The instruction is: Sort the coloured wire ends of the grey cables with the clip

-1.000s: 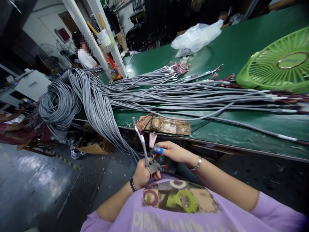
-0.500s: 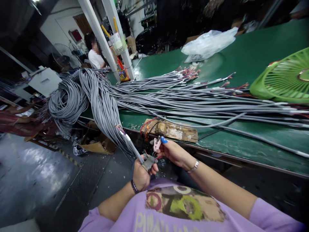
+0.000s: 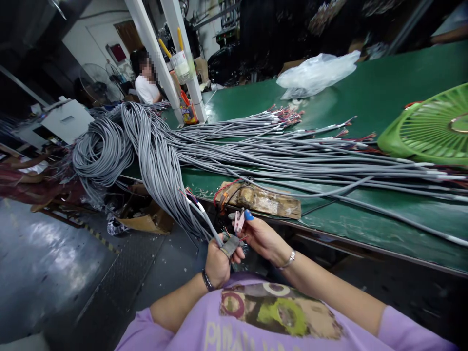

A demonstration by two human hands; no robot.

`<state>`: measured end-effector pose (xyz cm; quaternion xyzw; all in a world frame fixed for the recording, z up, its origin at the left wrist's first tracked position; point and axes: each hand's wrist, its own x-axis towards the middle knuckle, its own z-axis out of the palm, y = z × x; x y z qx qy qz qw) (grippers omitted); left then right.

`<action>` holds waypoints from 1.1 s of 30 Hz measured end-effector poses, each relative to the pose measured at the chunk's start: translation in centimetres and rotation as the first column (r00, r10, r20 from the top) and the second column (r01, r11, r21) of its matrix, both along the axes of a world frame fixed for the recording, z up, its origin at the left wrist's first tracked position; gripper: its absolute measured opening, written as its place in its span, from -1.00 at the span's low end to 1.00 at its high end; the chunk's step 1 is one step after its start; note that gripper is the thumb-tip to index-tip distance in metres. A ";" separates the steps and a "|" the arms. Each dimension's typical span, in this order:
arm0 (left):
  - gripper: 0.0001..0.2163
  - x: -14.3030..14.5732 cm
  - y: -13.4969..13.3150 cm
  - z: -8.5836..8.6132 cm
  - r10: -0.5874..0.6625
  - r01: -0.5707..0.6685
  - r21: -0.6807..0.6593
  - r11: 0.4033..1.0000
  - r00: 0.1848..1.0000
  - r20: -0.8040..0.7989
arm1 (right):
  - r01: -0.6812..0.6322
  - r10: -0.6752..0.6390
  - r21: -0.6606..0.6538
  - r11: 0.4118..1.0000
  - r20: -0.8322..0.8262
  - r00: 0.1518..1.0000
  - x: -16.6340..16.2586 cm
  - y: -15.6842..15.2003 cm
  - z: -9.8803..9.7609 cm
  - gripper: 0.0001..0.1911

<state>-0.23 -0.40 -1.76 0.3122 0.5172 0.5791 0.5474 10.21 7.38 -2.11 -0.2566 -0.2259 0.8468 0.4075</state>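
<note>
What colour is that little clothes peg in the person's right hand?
The clothes peg is pale pink, seen best in the head view.

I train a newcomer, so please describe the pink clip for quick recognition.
The green table has a wooden board at its near edge. Just below it in view, the right hand holds the clip at its blue-tipped thumb. Unlike the grey cables, it is pale pink.

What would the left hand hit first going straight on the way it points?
Probably the right hand, up ahead with the pink clip at its fingertips; depth is unclear, so the left hand might pass below it.
</note>
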 end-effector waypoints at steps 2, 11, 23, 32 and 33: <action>-0.73 0.0 -0.1 -0.2 -0.008 0.008 -0.006 1.000 1.000 -0.009 | 0.022 -0.022 -0.013 1.000 0.017 1.000 -0.1 0.0 0.0 -0.65; -0.72 0.1 -0.1 0.1 -0.043 0.043 -0.021 0.999 0.999 -0.001 | 0.056 -0.056 -0.023 0.998 0.032 0.998 -0.2 -0.5 -0.2 -0.63; -0.70 -0.1 -0.2 0.6 -0.018 0.018 -0.026 0.999 1.000 -0.011 | -0.036 0.036 -0.031 0.999 -0.001 0.999 0.2 -0.6 -0.2 -0.60; -0.72 -0.4 -1.5 0.8 0.051 -0.051 -0.027 0.998 0.999 0.004 | -0.104 0.101 0.055 0.993 0.042 0.994 1.0 -0.6 0.2 -0.69; -0.72 -0.3 -1.4 0.8 0.067 -0.066 -0.016 0.998 0.998 0.008 | -0.089 0.084 0.084 0.993 0.056 0.995 0.9 -0.6 0.3 -0.70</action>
